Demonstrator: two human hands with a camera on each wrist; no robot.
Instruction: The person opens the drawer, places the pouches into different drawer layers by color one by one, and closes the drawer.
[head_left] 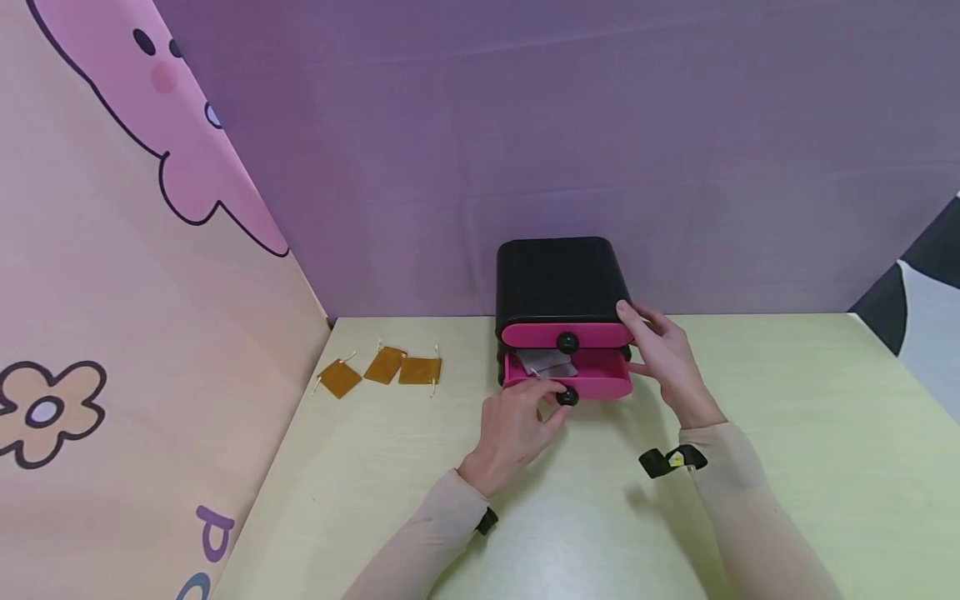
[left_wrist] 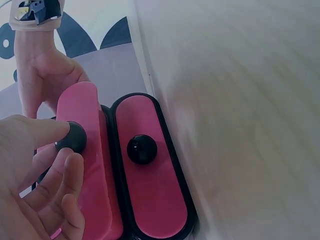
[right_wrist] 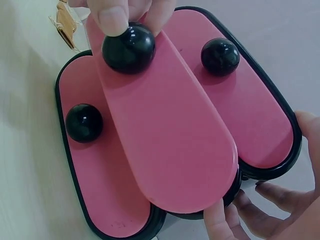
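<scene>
Head view: a pink drawer (head_left: 611, 388) stands pulled out of a black chest (head_left: 561, 279) at the table's (head_left: 795, 467) far side. The left hand (head_left: 516, 429) pinches its round knob (head_left: 567, 397) between thumb and fingers. Spread rather than clenched, the right hand (head_left: 666, 357) touches the chest's side with thumb and fingers. Grey pieces (head_left: 547, 363) lie inside the drawer; three brown squares (head_left: 384, 365) with strings lie left of the chest.
</scene>
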